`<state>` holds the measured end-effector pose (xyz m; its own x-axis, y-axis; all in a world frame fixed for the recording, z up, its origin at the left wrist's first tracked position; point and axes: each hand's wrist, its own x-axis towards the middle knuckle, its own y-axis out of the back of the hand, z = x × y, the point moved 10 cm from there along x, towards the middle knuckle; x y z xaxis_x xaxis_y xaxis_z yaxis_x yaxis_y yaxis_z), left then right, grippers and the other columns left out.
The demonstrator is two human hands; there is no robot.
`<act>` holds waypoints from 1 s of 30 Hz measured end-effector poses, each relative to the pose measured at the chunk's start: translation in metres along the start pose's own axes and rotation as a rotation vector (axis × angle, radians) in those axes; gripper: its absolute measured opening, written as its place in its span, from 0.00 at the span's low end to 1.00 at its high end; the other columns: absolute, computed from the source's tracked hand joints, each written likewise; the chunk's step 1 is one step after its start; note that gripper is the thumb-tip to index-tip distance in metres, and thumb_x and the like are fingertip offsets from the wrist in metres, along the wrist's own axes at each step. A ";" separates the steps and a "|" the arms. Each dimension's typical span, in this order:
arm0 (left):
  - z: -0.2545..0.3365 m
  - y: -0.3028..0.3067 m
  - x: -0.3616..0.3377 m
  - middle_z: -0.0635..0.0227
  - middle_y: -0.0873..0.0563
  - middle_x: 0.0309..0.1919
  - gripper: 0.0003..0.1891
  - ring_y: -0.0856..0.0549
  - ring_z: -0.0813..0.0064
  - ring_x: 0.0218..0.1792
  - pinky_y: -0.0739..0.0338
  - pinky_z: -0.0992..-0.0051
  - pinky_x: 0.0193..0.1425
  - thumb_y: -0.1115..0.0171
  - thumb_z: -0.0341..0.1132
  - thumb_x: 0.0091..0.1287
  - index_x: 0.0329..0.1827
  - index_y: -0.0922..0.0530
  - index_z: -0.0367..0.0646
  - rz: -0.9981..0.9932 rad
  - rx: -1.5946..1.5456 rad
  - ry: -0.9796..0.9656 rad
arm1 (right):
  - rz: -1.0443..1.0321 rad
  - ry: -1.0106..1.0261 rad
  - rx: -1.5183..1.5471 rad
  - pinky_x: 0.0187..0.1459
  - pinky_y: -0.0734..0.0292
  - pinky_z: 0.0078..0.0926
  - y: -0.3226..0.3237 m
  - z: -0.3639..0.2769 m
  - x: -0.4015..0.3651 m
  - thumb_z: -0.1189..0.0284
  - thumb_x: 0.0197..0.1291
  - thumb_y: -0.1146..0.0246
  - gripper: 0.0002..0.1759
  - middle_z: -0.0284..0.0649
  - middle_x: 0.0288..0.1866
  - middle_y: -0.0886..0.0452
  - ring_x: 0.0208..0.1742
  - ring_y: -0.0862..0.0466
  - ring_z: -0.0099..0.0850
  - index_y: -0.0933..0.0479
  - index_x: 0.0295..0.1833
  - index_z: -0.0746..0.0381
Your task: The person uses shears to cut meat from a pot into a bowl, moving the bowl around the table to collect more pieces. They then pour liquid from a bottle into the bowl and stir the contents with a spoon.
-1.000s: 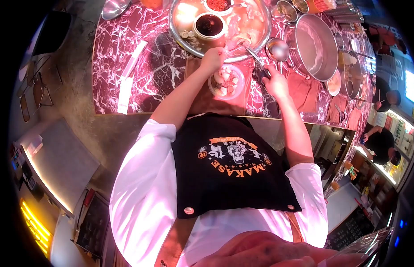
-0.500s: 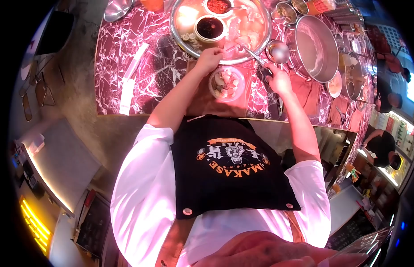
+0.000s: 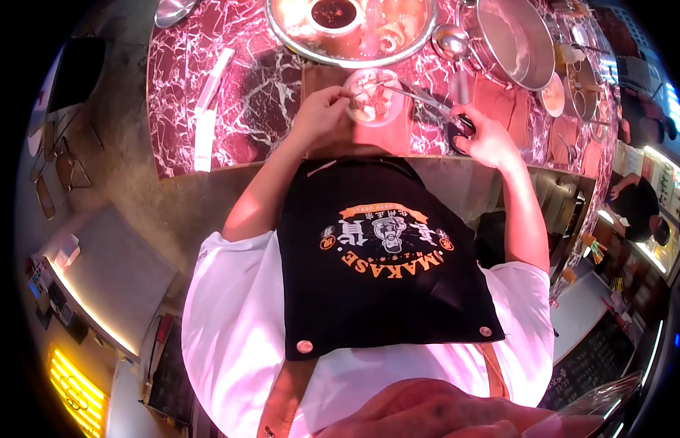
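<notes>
My right hand [image 3: 490, 139] grips the dark handles of a pair of scissors [image 3: 425, 100], whose metal blades point left over a clear round bowl [image 3: 387, 117]. Pale cut pieces of food [image 3: 365, 109] lie in the bowl. At its left rim my left hand [image 3: 325, 113] is closed in a pinch, close to the blade tips. What its fingertips hold is too small to make out. Just beyond the bowl is a large round metal tray [image 3: 340, 60] of food, with a small bowl of dark sauce [image 3: 334, 14] in it.
A ladle [image 3: 451, 44] and a deep steel pot [image 3: 526, 80] stand to the right, near folded brown cloths [image 3: 501, 106]. White paper strips [image 3: 205, 139] lie on the left of the marbled counter [image 3: 176, 95]. Another person [image 3: 639, 208] is far off at the right.
Both hands have come back from the tray toward me, and the scissors are now over the clear bowl. The view has shifted, so the counter sits higher in the picture.
</notes>
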<state>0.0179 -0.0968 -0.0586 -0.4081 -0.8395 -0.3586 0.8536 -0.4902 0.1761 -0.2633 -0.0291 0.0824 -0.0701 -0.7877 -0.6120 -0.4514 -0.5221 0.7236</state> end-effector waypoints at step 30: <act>-0.026 -0.001 -0.046 0.63 0.12 0.34 0.13 0.16 0.74 0.34 0.24 0.74 0.42 0.40 0.35 0.69 0.50 0.17 0.37 0.051 -0.107 -0.004 | 0.029 0.074 -0.116 0.47 0.22 0.38 -0.032 -0.016 -0.018 0.69 0.51 0.31 0.30 0.46 0.39 0.15 0.43 0.14 0.43 0.27 0.63 0.52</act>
<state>0.0438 -0.0521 -0.0660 -0.3646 -0.8637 -0.3479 0.9028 -0.4195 0.0953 -0.2335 -0.0037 0.0756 -0.0141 -0.8230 -0.5679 -0.3443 -0.5292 0.7755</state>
